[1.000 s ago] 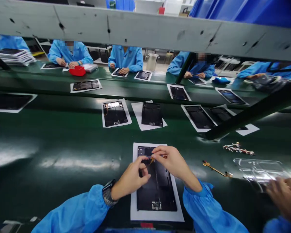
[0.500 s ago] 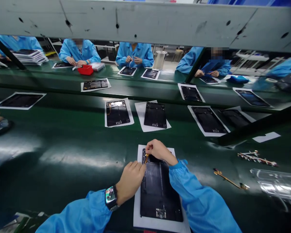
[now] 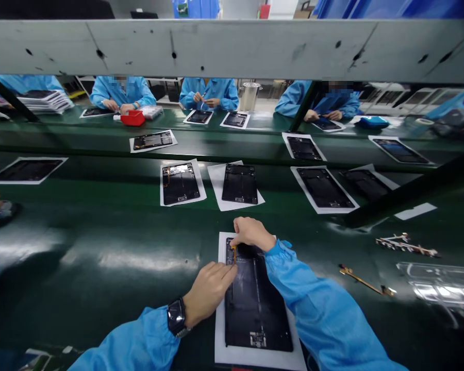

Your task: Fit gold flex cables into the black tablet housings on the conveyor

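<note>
Right-hand fingers (image 3: pixel 243 233) pinching orange flex cable (image 3: pixel 234 253) — top-left of black tablet housing (image 3: pixel 255 304) on white paper (image 3: pixel 221 354); left-hand fingers (image 3: pixel 225 271) pressed together just beside it — gold flex cable (image 3: pixel 365 281) lying unfitted on worktop (image 3: pixel 100 283).

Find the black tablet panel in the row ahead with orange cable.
Second from left, the black tablet panel on white paper: orange cable down its left edge; neighbours show none.

Bright overhead light throws white glare across the green conveyor belt (image 3: pixel 131 260) near my left hand (image 3: pixel 211 289), and shadows stay soft. Wide-lens distortion stretches the frame's edges, and the grey crossbeam (image 3: pixel 232 49) runs across the far view.
</note>
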### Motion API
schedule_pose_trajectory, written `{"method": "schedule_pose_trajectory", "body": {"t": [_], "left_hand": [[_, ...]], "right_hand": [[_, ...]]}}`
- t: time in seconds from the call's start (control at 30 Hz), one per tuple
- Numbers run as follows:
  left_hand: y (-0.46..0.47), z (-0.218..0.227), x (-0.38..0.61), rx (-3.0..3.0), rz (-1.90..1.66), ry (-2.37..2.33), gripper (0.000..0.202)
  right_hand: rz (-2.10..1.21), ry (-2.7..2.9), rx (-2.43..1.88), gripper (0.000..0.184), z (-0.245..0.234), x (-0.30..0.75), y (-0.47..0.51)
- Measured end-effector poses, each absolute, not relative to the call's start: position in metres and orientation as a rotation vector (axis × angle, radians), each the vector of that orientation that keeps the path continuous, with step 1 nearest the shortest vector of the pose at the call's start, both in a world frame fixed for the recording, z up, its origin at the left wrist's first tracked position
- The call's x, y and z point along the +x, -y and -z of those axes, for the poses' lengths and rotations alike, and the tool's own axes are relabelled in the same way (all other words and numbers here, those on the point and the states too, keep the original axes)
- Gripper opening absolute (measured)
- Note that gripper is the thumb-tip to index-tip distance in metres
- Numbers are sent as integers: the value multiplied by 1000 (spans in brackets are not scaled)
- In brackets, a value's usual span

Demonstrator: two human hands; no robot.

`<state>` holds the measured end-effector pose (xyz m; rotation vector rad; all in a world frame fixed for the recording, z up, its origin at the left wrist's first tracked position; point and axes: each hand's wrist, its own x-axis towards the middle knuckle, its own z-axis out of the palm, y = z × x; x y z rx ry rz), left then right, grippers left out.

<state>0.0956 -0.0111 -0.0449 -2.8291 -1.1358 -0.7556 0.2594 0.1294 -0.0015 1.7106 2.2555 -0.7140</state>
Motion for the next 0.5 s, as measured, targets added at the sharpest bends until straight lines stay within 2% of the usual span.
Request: {"method": "schedule_pose_trajectory", "body": {"t": [0.2, 0.5], "left_hand": [[12, 48, 96, -2848, 779, 1181, 24], [14, 51, 96, -2860, 831, 1226, 22]], "right_hand": [[570, -2356, 1656, 39, 9, 263, -106], [664, -2375, 1624, 34, 15, 271, -112]]}}
